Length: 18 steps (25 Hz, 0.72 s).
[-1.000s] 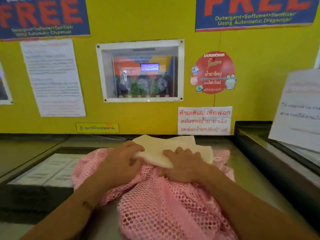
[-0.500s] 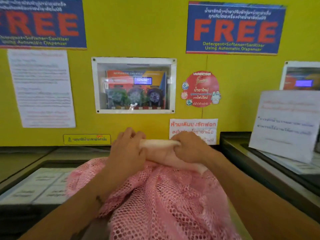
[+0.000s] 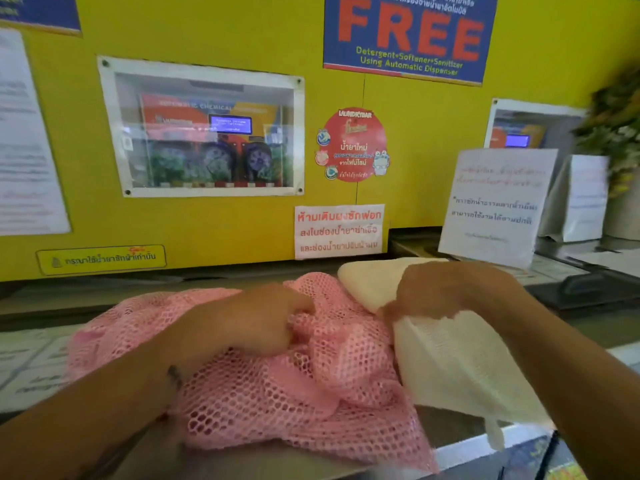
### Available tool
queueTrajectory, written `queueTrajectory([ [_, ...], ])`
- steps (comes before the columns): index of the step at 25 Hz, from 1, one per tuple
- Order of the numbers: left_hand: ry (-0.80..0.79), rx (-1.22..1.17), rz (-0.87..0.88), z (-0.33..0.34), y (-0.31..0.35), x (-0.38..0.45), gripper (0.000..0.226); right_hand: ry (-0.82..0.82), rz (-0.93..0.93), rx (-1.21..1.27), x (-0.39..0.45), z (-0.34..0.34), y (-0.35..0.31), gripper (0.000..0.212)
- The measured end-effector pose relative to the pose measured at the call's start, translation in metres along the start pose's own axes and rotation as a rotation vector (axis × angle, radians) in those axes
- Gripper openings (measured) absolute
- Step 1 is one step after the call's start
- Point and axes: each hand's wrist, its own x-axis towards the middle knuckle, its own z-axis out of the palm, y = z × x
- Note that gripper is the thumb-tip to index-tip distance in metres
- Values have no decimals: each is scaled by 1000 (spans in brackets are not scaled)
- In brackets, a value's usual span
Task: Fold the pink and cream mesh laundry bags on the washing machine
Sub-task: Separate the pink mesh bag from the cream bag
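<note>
Both hands work the bags: right hand (image 3: 446, 292) grips the cream fine-mesh laundry bag (image 3: 460, 362), draped at the right; left hand (image 3: 256, 323) clutches the crumpled pink open-mesh laundry bag (image 3: 294, 393) heaped on the grey washing-machine top (image 3: 450, 427). Step, as judged: separating the bags. Next: spread one flat, then fold.

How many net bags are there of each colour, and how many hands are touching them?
Pink mesh bag: 1
Cream mesh bag: 1
Hands on the bags: 2, left hand and right hand
Total: 2 bags, 2 hands
</note>
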Motion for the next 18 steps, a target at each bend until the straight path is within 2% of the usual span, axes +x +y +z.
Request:
queueTrajectory([
  [2, 177, -87, 6, -12, -12, -1, 34, 155, -41, 7, 9, 9, -2, 81],
  [4, 306, -100, -49, -21, -30, -4, 41, 25, -118, 52, 14, 21, -3, 78],
  [6, 337, -11, -126, -22, -51, -9, 47, -138, -139, -26, 15, 30, 1, 72],
  [7, 329, 24, -157, -20, -62, -12, 45, -157, -138, -47, 14, 29, 3, 70],
  [8, 327, 26, -173, -18, -72, -16, 40, -145, -144, -59, 12, 25, 3, 68],
  [10, 398, -54, -159, -14, -82, -22, 34, 5, -218, -18, 10, 17, -5, 71],
  [12, 556, -196, -110, -11, -83, -24, 32, 147, -377, 228, 15, 15, -24, 85],
  [14, 711, -345, -61, -7, -77, -22, 31, 131, -539, 445, 22, 17, -55, 108],
  [15, 755, -409, -38, -5, -73, -21, 31, 98, -572, 473, 26, 20, -73, 115],
  [16, 774, -456, -19, -2, -68, -21, 30, 89, -594, 469, 31, 26, -91, 114],
  [17, 776, -491, 1, 1, -63, -21, 30, 108, -638, 463, 37, 33, -106, 104],
  [18, 770, -515, 22, 4, -60, -22, 31, 157, -709, 471, 44, 41, -118, 81],
])
